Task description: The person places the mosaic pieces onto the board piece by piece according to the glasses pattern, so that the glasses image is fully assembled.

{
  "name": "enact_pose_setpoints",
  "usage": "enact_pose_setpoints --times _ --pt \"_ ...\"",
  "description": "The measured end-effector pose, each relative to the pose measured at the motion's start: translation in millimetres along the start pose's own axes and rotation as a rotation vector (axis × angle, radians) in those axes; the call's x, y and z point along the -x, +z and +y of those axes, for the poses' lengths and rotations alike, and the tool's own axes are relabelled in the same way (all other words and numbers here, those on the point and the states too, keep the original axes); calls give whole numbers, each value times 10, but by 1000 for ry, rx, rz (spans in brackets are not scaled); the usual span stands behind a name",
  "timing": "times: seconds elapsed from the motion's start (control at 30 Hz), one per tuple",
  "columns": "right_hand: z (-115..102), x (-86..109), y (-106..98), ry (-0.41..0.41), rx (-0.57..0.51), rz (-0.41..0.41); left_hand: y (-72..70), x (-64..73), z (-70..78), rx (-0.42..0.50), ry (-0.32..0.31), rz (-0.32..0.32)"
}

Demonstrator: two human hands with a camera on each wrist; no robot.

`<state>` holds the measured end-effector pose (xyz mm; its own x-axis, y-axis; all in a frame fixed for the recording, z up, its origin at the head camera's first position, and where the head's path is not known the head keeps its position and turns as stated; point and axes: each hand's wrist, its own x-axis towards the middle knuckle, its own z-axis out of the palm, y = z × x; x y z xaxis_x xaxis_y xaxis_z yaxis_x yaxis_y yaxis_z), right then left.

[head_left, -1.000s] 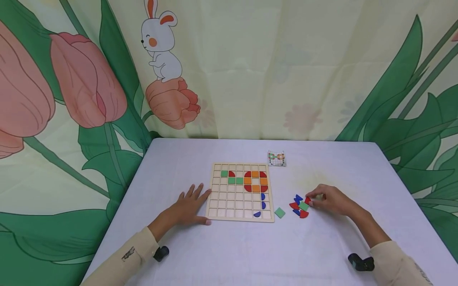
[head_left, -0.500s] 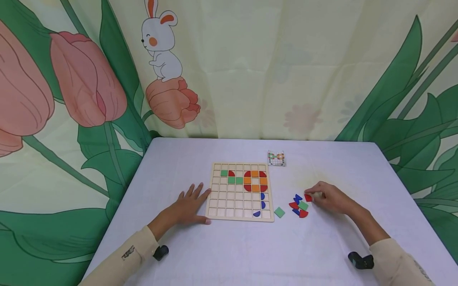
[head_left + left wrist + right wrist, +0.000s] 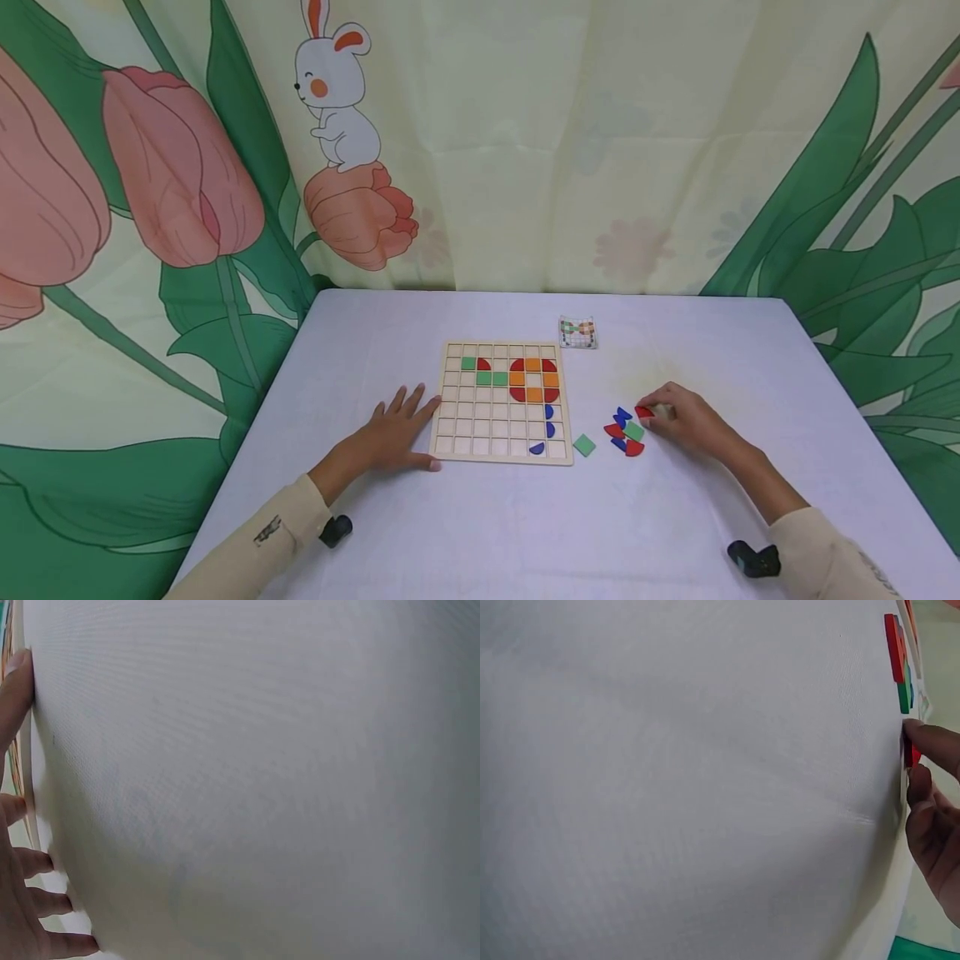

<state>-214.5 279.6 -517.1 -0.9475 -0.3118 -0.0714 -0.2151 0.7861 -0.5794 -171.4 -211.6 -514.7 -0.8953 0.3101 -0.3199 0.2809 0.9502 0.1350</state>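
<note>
My left hand [image 3: 395, 432] rests with fingers spread at the left edge of a wooden grid board [image 3: 487, 425]. Green, red, orange and blue pieces fill some of its upper and right squares. Off to the right, my right hand [image 3: 688, 419] pinches a red quarter-circle piece [image 3: 643, 412] between thumb and fingertips, low over the cloth. That red piece [image 3: 912, 754] also shows between the fingertips in the right wrist view. Just left of it lies a small pile of loose pieces: a green square [image 3: 633, 431], a red piece [image 3: 634, 448] and blue ones [image 3: 622, 414].
A lone green square [image 3: 585, 446] lies between the board and the pile. Behind the board's upper right corner is a small pattern card [image 3: 577, 332]. A printed curtain [image 3: 510, 167] hangs behind the white-covered table [image 3: 495, 533].
My right hand has tilted and turned the red piece between its fingertips, beside the pile. The left hand has stayed at the board's edge.
</note>
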Motion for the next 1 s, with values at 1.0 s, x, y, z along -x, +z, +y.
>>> enact_pose_setpoints --times 1.0 --pt "-299 -202 56 -38 -59 -57 -3 6 0 -3 1 -9"
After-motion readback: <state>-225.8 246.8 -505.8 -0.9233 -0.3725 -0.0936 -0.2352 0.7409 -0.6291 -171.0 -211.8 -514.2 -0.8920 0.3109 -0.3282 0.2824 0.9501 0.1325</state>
